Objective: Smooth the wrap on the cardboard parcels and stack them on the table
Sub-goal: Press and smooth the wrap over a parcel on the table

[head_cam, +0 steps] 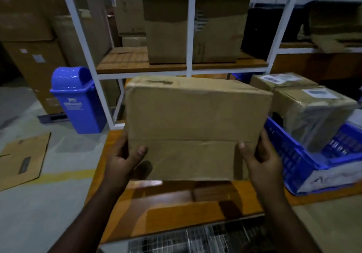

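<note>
1. At the bottom edge, a wire mesh surface [188,241] lies nearest the camera, just below the near edge of the wooden table [176,213].
2. The left hand [122,160] grips the left near corner of a cardboard parcel [195,119], thumb on the facing panel, the other fingers hidden behind the side.
3. The right hand [260,158] grips the right near corner the same way, thumb pressed on the front face.
4. The two hands are well apart, one at each end of the parcel, which is held tilted above the table; whether its lower edge touches the wood cannot be told.
5. To the right, a blue plastic crate [293,162] sits on the table and holds two wrapped parcels [313,111] with white labels.
6. To the left, on the floor, lies a flattened cardboard sheet [23,158], and further back stands a blue swing-lid bin [78,100].
7. Behind, a white-framed shelf rack [190,37] carries upright cardboard boxes [166,31] on a wooden shelf.
</note>
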The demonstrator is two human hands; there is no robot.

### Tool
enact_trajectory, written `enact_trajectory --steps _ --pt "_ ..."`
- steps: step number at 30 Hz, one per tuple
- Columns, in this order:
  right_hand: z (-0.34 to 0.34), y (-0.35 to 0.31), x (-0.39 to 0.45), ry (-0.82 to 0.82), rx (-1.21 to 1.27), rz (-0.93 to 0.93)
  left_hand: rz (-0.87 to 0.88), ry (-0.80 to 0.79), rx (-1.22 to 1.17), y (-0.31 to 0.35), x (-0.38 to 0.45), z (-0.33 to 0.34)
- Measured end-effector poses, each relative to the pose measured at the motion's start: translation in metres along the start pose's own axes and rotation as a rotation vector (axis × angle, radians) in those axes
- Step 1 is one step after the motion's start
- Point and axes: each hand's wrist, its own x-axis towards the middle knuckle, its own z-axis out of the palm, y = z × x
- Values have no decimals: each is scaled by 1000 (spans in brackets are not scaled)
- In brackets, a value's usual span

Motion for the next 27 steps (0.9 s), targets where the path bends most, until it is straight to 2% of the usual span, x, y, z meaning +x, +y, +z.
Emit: enact_trajectory --steps 2,5,7,10,13,15,17,20,24,27 --pt "-18 4 48 -33 -87 11 -20 -60 -18 -2 30 35" --pt "-41 13 127 78 -109 45 -68 -113 -63 -15 82 91" --pt "-49 17 178 96 -136 55 -122 -137 -115 -25 117 126" --pt "-57 24 243 10 -287 103 -208 -152 -150 -33 164 172" --pt "-60 39 294 -142 -531 138 -328 -207 -168 -41 192 201" --pt "-62 55 318 -269 -681 170 -356 -254 -158 -50 199 211" --pt "-61 71 334 -319 -746 169 -356 -269 -165 -54 204 216" --pt "-50 81 351 -225 -735 71 -276 -276 -127 -58 210 217" --pt "-43 92 348 44 -611 -62 -222 -210 255 -93 189 206" --pt "-50 120 309 110 -251 20 -287 -260 432 -127 171 195"
